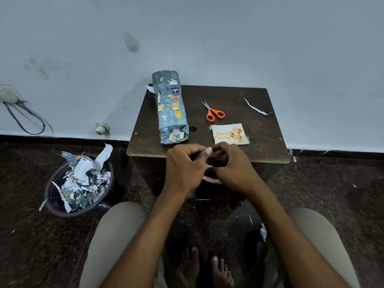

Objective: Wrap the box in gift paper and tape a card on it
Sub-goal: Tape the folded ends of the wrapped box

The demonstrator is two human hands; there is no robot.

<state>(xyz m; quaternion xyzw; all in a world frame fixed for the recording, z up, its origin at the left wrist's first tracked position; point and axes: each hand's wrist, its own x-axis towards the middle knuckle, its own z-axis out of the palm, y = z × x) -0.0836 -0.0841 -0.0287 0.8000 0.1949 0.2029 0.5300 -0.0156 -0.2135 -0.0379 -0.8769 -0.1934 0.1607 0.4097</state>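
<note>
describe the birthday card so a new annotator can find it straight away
Start at the small dark wooden table against the pale wall. On its near right part, just beyond the right hand, lies the birthday card, flat and face up. It sits right of the wrapped box and nearer than the orange-handled scissors; only it is white with gold "Happy Birthday" lettering and gold balloons.

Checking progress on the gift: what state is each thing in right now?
Wrapped box: covered in paper, near end crumpled, lying on table.
Card: loose, face up, not on box.
Scissors: closed, lying unused.
Bin: full of scraps.
Left hand and right hand: together, pulling tape.
</note>
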